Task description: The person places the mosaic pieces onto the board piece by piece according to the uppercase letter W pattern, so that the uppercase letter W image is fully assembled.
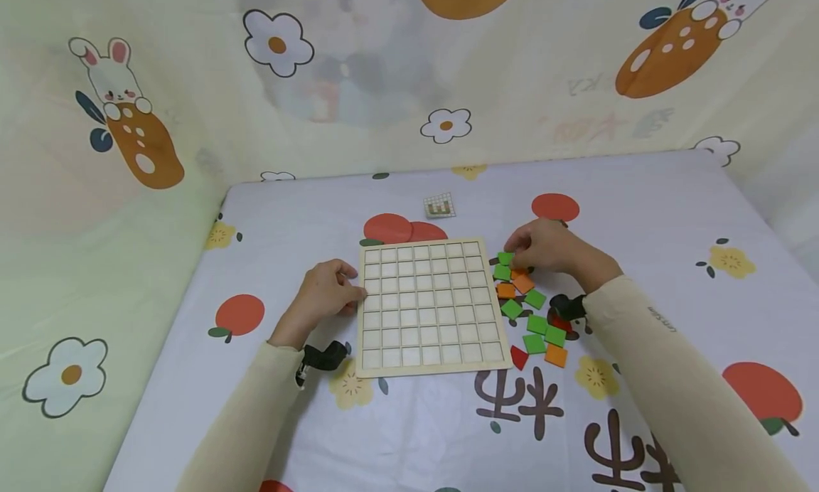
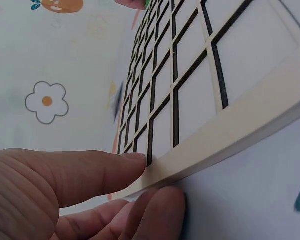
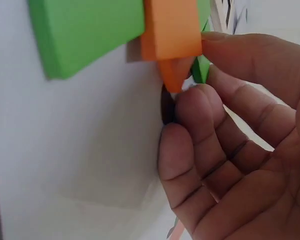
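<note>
A square wooden grid board with pale cells lies on the cloth between the hands. My left hand holds its left edge, the thumb on the rim and the other fingers curled low beside it. Off the board's right side, my right hand reaches down over the far end of a group of small square tiles. Its thumb and fingertips pinch a green tile, partly hidden behind an orange tile in the right wrist view. Another green tile lies just nearer.
Several green and orange tiles, among them an orange one, spread along the board's right side with a few red pieces. A small gridded picture card lies beyond the board. The patterned cloth covers the table.
</note>
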`<state>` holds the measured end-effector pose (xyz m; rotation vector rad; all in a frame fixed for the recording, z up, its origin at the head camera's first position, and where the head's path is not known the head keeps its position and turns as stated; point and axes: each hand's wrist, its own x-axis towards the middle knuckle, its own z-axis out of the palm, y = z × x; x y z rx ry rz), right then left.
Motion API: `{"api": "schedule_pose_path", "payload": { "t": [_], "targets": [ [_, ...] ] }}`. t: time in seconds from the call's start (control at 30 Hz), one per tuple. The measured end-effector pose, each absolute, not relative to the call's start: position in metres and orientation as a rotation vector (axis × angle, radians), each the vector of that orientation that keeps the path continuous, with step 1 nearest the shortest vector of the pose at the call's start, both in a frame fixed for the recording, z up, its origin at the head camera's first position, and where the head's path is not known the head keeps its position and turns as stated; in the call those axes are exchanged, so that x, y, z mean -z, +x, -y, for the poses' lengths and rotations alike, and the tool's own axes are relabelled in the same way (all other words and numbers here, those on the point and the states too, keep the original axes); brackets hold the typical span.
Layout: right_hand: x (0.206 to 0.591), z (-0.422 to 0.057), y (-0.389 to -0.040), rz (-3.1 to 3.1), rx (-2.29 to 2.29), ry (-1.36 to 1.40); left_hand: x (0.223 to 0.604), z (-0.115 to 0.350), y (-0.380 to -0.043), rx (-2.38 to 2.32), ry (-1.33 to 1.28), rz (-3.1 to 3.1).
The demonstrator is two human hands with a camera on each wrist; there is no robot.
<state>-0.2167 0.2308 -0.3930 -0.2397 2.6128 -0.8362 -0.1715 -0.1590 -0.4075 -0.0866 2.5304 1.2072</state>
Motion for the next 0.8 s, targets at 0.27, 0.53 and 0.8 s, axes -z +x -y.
{"api": "schedule_pose_path", "payload": {
  "t": [0.27, 0.53, 0.8],
  "targets": [
    [0.392, -0.224, -0.220, -2.581, 0.825, -0.211, 0.410, 0.159, -0.171, -1.255, -0.134, -2.495],
    [0.394, -0.221, -0.222, -2.553, 0.932, -0.172, 0.410, 0.155, -0.172, -1.301, -0.135, -2.492],
    [0.403, -0.226, -0.218, -2.447, 1.186, -0.141, 0.415, 0.153, -0.170, -1.333, -0.123, -2.487]
  ]
}}
